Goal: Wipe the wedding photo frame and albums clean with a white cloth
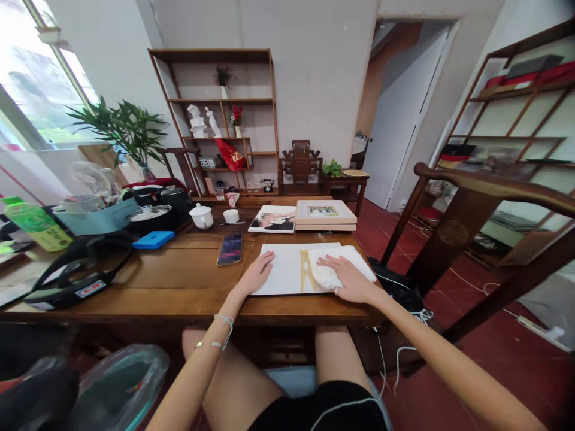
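Observation:
A white board [282, 270] lies flat on the wooden table in front of me, with a pale yellow, two-legged shape [306, 270] on its surface. My left hand [259, 273] rests flat on the board's left edge, fingers stretched out and holding nothing. To the right of the yellow shape, my right hand [347, 276] lies spread on a white sheet or cloth [324, 275], pressing it down without gripping. The white material reaches past the board's right side; I cannot tell whether it is paper or fabric.
A phone [230, 249] lies left of the board. Behind it are a picture book [272, 219], a wooden frame [326, 214], a lidded white cup [200, 216] and a small white bowl [231, 216]. Left stand a blue box [154, 239] and a black headset-like strap [85, 269]. A chair [453, 233] stands right.

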{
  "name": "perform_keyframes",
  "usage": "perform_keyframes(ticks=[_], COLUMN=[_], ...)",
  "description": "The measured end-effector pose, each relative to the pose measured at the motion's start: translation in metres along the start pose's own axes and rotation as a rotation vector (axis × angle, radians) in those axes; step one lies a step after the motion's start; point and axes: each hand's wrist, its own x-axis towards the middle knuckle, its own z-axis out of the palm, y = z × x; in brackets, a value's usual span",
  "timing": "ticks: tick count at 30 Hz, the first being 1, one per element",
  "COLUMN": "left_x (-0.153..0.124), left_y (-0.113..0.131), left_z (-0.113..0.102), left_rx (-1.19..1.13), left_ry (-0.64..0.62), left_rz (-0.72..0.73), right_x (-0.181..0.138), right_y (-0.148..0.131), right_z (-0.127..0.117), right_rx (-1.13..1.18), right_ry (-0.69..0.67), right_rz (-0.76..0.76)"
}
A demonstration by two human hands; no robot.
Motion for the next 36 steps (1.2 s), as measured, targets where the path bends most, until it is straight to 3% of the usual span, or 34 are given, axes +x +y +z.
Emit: perform_keyframes(ticks=[9,13,19,22,26,32,36], left_x=[0.0,0.0,-0.001,-0.002,-0.002,-0.002,-0.002], left_y=[-0.001,0.003,0.007,0.007,0.006,0.005,0.005], left_z=[-0.002,-0.003,-0.003,-0.002,-0.002,-0.003,-0.003], left_rx=[-0.026,-0.041,-0.027,-0.019,-0.015,-0.005,-0.013], left_ry=[-0.003,0.019,0.016,0.014,0.01,-0.007,-0.002], left_rz=[-0.003,-0.011,-0.019,-0.012,-0.005,-0.013,-0.015], right_x=[0.072,0.061,0.003,-0.011,0.007,0.06,0.062], right_y=[0.039,0.036,0.004,-0.009,0.0,0.034,0.038], right_z=[0.004,0.009,0.007,-0.003,-0.011,-0.003,0.007], right_rx=[-0.047,-0.04,-0.007,0.017,0.037,-0.026,-0.03], right_ry=[-0.003,-0.021,-0.069,-0.093,-0.085,-0.028,-0.028], right_rz=[0.185,0.166,0.017,-0.011,-0.013,0.152,0.169])
